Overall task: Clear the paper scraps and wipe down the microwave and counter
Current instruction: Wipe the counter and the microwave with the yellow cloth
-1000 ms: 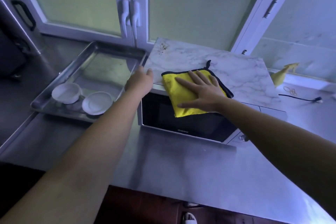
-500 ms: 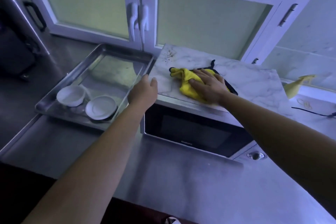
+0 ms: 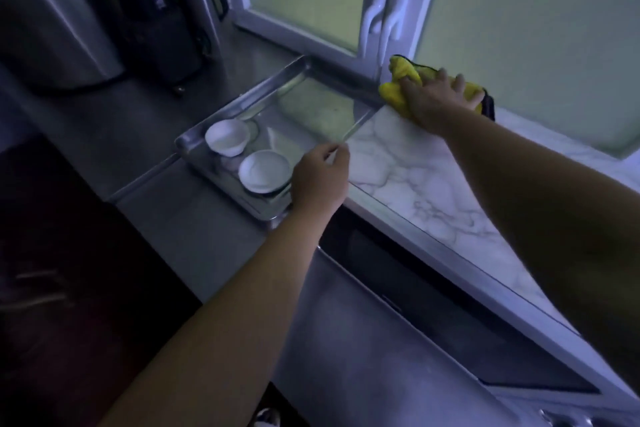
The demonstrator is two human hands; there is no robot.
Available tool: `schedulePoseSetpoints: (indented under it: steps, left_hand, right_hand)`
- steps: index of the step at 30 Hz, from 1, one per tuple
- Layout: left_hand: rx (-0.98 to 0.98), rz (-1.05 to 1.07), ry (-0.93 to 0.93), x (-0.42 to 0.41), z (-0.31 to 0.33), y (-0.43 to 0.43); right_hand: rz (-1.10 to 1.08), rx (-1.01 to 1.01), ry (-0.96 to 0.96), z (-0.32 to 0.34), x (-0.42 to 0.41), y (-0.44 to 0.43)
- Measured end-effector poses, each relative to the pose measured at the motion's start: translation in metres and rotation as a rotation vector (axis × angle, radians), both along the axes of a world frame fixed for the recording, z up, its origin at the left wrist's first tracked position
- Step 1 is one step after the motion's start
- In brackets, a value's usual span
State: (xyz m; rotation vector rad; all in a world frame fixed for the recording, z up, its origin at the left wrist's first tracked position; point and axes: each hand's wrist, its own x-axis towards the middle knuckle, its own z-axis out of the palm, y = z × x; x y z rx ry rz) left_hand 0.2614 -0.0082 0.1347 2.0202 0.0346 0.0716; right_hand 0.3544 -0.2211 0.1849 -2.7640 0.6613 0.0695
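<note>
Counter (image 3: pixel 194 239): grey steel. It holds the microwave and the tray. I think it is not wiped yet.
Microwave (image 3: pixel 415 177): its top looks like white marble. The tray is just beside its left side.
Tray (image 3: pixel 277 81): shiny metal. If the cloth pushes crumbs off the far left corner, they may fall in here.
Right hand (image 3: pixel 433 100): the arm reaches far across the microwave top. The hand lies on the cloth, fingers stretched out, pressing down.
Left hand (image 3: pixel 320 180): back of the hand up, fingers curled down at the tray's right rim. I cannot tell if it holds the rim or only rests there.
Cloth (image 3: pixel 398 87): yellow with a dark edge, bunched up at the far left corner of the microwave top. One more hard push could slide it off the edge.
Bowls (image 3: pixel 265 170): two white ones at the near end of the tray, just beside the left hand. A bump could tip them.
</note>
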Motion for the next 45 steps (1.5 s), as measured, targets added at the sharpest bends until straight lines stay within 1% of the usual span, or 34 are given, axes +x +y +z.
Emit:
schedulePoseSetpoints:
  steps: [2,6,10,12,15,17,19,21,24,27,29,31,34,35,37,38,39,41,42,43,44,45]
  left_hand:
    - [-0.070,0.058,0.051,-0.001,0.000,-0.001]
    - [-0.137,0.140,0.137,0.000,0.000,-0.003]
    - [-0.182,0.096,0.197,-0.003,0.008,0.003]
    - [-0.203,0.056,0.258,-0.006,0.014,0.008]
    - [-0.275,0.081,0.370,-0.011,0.017,0.012]
    - [-0.302,0.104,0.394,-0.016,0.015,0.012]
    - [-0.382,0.114,0.411,-0.019,0.013,0.016]
    - [-0.511,0.087,0.455,-0.017,0.008,0.024]
    - [-0.621,0.011,0.569,-0.008,0.005,0.041]
    - [-0.591,-0.073,0.681,0.004,0.010,0.055]
    - [-0.550,-0.133,0.706,0.012,0.016,0.059]
    - [-0.509,-0.183,0.666,0.020,0.025,0.058]
    - [-0.485,-0.178,0.577,0.031,0.038,0.053]
    - [-0.478,-0.193,0.562,0.034,0.041,0.050]
    - [-0.494,-0.251,0.546,0.037,0.047,0.046]
    - [-0.512,-0.269,0.528,0.037,0.050,0.044]
    - [-0.518,-0.279,0.493,0.035,0.053,0.043]
    - [-0.484,-0.279,0.368,0.028,0.059,0.044]
    - [-0.493,-0.282,0.287,0.023,0.063,0.046]
    - [-0.538,-0.311,0.227,0.014,0.067,0.050]
    - [-0.587,-0.385,0.192,0.004,0.071,0.055]
    - [-0.614,-0.509,0.167,-0.005,0.073,0.061]
  right_hand:
    - [0.094,-0.073,0.054,-0.002,0.014,0.006]
    - [0.156,-0.137,0.093,-0.002,0.013,0.012]
    - [0.295,-0.157,0.100,-0.001,-0.002,0.023]
    - [0.348,-0.154,0.087,-0.003,-0.014,0.031]
    - [0.374,-0.145,0.066,-0.003,-0.034,0.045]
    - [0.384,-0.145,0.050,-0.004,-0.050,0.055]
    - [0.394,-0.143,0.037,-0.006,-0.067,0.064]
    - [0.407,-0.140,0.027,-0.007,-0.084,0.071]
    - [0.432,-0.126,-0.012,-0.010,-0.107,0.082]
    - [0.458,-0.136,-0.025,-0.015,-0.124,0.092]
    - [0.472,-0.157,-0.024,-0.017,-0.134,0.098]
    - [0.470,-0.177,-0.015,-0.017,-0.145,0.105]
    - [0.492,-0.222,0.005,-0.014,-0.169,0.118]
    - [0.503,-0.206,0.001,-0.012,-0.178,0.122]
    - [0.499,-0.072,-0.027,-0.003,-0.197,0.125]
    - [0.472,0.054,-0.044,0.002,-0.207,0.124]
    - [0.414,0.238,-0.057,0.009,-0.218,0.124]
    - [0.213,0.753,-0.094,0.024,-0.244,0.124]
    - [0.104,1.001,-0.148,0.030,-0.258,0.125]
    - [-0.008,1.181,-0.216,0.035,-0.271,0.126]
    - [-0.115,1.324,-0.279,0.038,-0.282,0.125]
    - [-0.215,1.462,-0.325,0.038,-0.293,0.124]
